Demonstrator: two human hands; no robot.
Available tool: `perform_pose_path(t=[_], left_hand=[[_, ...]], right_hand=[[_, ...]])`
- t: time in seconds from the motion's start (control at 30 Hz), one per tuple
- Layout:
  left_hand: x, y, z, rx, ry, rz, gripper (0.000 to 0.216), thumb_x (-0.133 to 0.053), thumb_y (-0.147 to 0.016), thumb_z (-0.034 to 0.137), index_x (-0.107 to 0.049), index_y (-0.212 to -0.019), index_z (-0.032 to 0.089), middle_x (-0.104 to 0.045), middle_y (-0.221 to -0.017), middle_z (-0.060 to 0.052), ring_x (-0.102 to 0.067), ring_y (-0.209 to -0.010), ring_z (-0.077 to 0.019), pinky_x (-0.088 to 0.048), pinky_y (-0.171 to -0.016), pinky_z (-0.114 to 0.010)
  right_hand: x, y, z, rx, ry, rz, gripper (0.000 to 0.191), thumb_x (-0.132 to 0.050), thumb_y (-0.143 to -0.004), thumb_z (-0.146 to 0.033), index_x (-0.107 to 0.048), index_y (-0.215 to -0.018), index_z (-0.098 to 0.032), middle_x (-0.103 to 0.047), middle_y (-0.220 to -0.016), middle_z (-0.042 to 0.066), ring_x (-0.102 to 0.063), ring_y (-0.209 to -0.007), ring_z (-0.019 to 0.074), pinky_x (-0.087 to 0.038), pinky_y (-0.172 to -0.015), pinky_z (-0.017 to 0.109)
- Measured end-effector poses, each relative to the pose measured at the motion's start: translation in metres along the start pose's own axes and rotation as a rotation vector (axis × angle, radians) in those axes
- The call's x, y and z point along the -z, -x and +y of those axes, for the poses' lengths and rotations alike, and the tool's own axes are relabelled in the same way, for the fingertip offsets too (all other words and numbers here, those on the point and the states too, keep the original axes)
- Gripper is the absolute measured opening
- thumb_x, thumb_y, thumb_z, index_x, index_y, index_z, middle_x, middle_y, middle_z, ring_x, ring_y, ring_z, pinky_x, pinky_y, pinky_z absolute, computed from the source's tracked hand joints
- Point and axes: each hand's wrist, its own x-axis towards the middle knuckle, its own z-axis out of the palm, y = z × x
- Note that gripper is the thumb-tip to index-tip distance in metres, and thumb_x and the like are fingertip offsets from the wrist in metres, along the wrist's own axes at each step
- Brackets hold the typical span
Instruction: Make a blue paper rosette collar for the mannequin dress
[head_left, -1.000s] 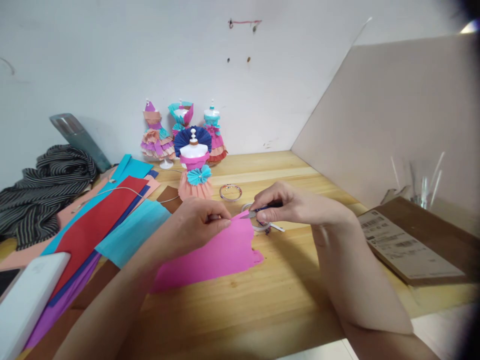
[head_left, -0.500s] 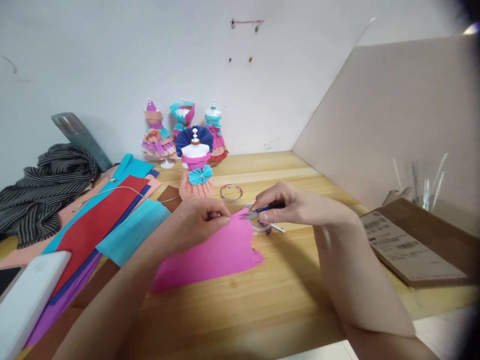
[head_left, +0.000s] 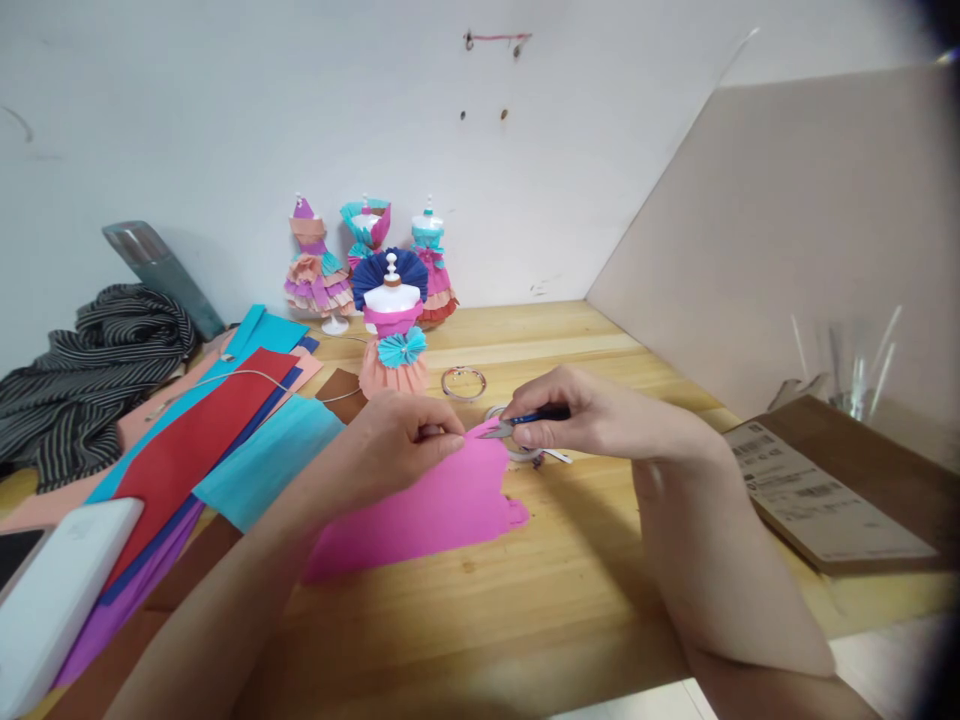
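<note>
A pink paper sheet (head_left: 427, 505) lies on the wooden table (head_left: 570, 590), its far edge lifted. My left hand (head_left: 390, 445) pinches that far edge between thumb and fingers. My right hand (head_left: 570, 410) is closed on small blue-handled snips (head_left: 517, 422), whose metal tips touch the paper's top edge just right of my left fingers. A roll of tape (head_left: 517, 450) lies partly hidden under my right hand.
Four small mannequins in paper dresses stand at the back, the nearest (head_left: 391, 335) pink and peach. Coloured paper sheets (head_left: 202, 430) fan out at left beside a striped cloth (head_left: 82, 370) and a white device (head_left: 52, 595). A tape ring (head_left: 462, 383) and a labelled cardboard parcel (head_left: 832, 485) lie nearby.
Almost nothing has changed: both hands keep their grip, and the snips stay at the paper's top edge. The view has shifted very slightly.
</note>
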Motion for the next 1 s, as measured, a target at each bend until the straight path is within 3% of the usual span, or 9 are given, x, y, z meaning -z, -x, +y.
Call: perform_pose_path(t=[0.37,1.0], left_hand=[[-0.0022,0.0003,-0.0023,-0.002,-0.012,-0.012,0.018,-0.052,-0.080,0.013,-0.067,-0.070,0.014,-0.040,-0.054,0.006,-0.035,-0.053,-0.0064,-0.024,-0.047,-0.020],[-0.0011,-0.0014,-0.0047,0.035,0.006,-0.030,0.017,-0.053,-0.081,0.015,-0.066,-0.069,0.013,-0.042,-0.054,0.006,-0.037,-0.054,-0.0063,-0.026,-0.048,-0.020]], right_hand=[[-0.0047,-0.0011,-0.0070,0.029,0.087,-0.005,0.036,-0.056,-0.087,-0.043,-0.063,-0.071,-0.011,-0.049,-0.057,-0.001,-0.036,-0.049,0.0079,-0.028,-0.045,0.022],[-0.0081,-0.0061,-0.0033,0.021,0.003,-0.014,0.037,-0.057,-0.085,-0.045,-0.062,-0.070,-0.012,-0.049,-0.056,-0.001,-0.036,-0.047,0.0078,-0.028,-0.044,0.023]])
